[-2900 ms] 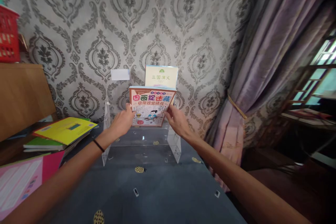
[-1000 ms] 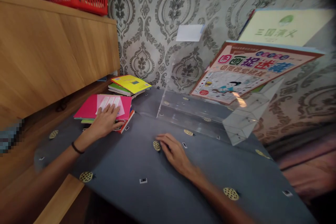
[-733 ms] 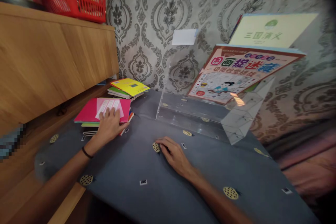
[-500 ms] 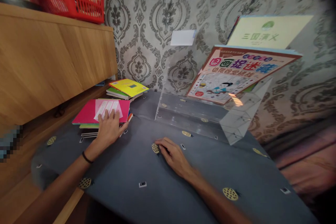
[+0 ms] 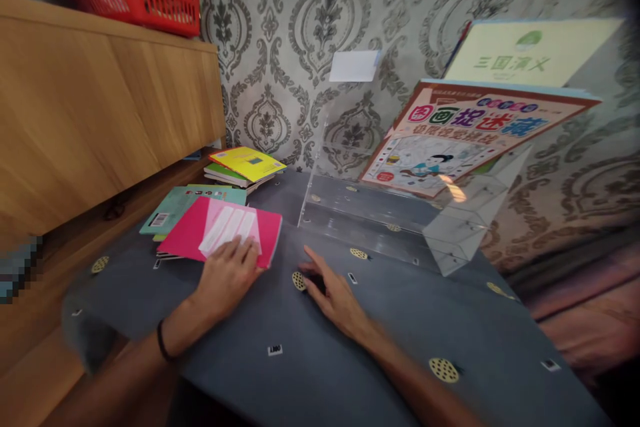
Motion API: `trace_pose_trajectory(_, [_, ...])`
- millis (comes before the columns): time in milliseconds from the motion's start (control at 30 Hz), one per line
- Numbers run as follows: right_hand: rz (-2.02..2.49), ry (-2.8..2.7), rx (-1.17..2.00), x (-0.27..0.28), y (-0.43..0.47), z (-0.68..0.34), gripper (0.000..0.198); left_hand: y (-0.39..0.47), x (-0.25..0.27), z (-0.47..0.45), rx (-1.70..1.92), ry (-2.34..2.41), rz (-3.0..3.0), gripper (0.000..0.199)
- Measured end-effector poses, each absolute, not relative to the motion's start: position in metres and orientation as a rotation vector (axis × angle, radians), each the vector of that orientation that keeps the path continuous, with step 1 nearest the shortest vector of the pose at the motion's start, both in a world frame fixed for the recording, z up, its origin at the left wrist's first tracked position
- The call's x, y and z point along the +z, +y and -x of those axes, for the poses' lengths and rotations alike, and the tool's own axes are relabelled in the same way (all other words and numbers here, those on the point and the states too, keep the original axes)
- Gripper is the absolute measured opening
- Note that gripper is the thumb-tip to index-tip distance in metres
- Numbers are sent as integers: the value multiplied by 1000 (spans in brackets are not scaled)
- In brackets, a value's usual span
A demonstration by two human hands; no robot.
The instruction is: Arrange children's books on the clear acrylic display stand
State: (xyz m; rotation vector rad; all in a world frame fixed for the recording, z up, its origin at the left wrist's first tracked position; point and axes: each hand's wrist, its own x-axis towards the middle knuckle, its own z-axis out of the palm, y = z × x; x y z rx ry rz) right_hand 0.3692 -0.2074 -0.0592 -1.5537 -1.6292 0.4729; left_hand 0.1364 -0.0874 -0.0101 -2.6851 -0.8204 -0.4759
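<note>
My left hand (image 5: 227, 280) grips the near right edge of a pink book (image 5: 183, 237), fingers on top over its pale printed panel and the thumb hidden. The pink book lies partly over a teal book (image 5: 167, 207) with a barcode, on top of a small stack. Over the grey tablecloth (image 5: 350, 373), beside a printed pineapple, is my right hand (image 5: 333, 297), empty, with thumb and index finger apart. In front of it stands a clear acrylic book rack (image 5: 360, 217). A brown-bordered picture book (image 5: 395, 153) leans in it, with a pale green book (image 5: 520, 43) behind.
Against the wall, a second stack has a yellow book (image 5: 247, 161) on top. A wooden cabinet (image 5: 115, 100) borders the table on the left and carries a red plastic basket (image 5: 165, 10). A blank white label (image 5: 353, 67) tops the rack. Dark pinkish fabric (image 5: 595, 300) hangs at right.
My left hand has drawn the pink book right and toward me, uncovering the teal book. My right hand has opened its fingers while staying in about the same spot.
</note>
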Motion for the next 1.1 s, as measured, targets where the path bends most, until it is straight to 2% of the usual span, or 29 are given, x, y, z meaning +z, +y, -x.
trace_pose_trajectory(133, [1487,-1605,544,-56,-207,-368,70,-128,-23,-152,-683,-487,2583,39])
trace_pose_trajectory(333, [1569,-1490,413,-58,-232,-387,42,-173,-25,-178,-734,-403,2621,47])
trace_pose_trajectory(600, [1731,-1480,248,-61,-271,-409,35,-207,-38,-192,-499,-223,2905,56])
trace_pose_trajectory(700, [1744,-1515,181,-60,-270,-410,36,-187,-38,-188,-416,-128,3058,46])
trace_pose_trajectory(800, [1767,-1563,140,-59,-269,-410,37,-142,-39,-183,-337,-302,3099,38])
trace_pose_trajectory(900, [1812,-1628,55,-58,-271,-411,35,-94,-46,-176,-238,-586,3060,48])
trace_pose_trajectory(1100, [1972,-1702,-310,-51,-262,-394,33,-62,-61,-170,-326,-633,3056,55])
